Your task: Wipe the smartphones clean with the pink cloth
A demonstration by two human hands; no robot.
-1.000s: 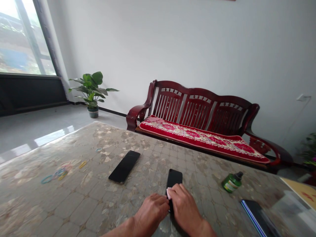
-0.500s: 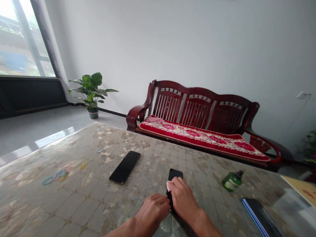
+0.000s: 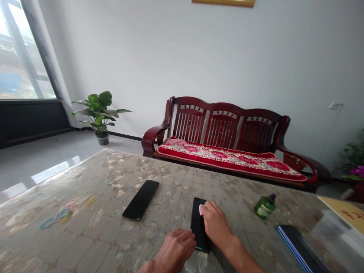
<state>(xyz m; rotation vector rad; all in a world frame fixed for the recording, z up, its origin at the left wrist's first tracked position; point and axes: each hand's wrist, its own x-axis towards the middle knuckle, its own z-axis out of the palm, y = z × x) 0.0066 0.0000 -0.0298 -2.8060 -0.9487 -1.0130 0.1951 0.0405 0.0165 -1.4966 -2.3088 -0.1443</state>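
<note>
A black smartphone [image 3: 198, 232] lies flat on the patterned tablecloth in front of me. My left hand [image 3: 178, 246] is at its left edge, fingers curled together and gripping the side near the lower corner. Pinched in the fingers of my right hand [image 3: 216, 223] is a small whitish wipe [image 3: 201, 209], pressed to the right side of the screen near the upper end. Part of the wipe is hidden under the fingers. To the left lies a second black phone [image 3: 141, 200], apart from both hands. A green pump bottle [image 3: 265, 206] stands to the right.
Several coloured rubber bands [image 3: 64, 214] are scattered at the left of the table [image 3: 113, 239]. Another phone [image 3: 301, 246] with a blue edge lies at the right, near a clear plastic box [image 3: 337, 231] and a yellowish board [image 3: 344, 212]. A wooden bench [image 3: 222, 125] stands beyond.
My right hand has slid the wipe rightward across the phone, uncovering more of the screen. The left hand stays at the phone's left edge. The whole view has shifted slightly.
</note>
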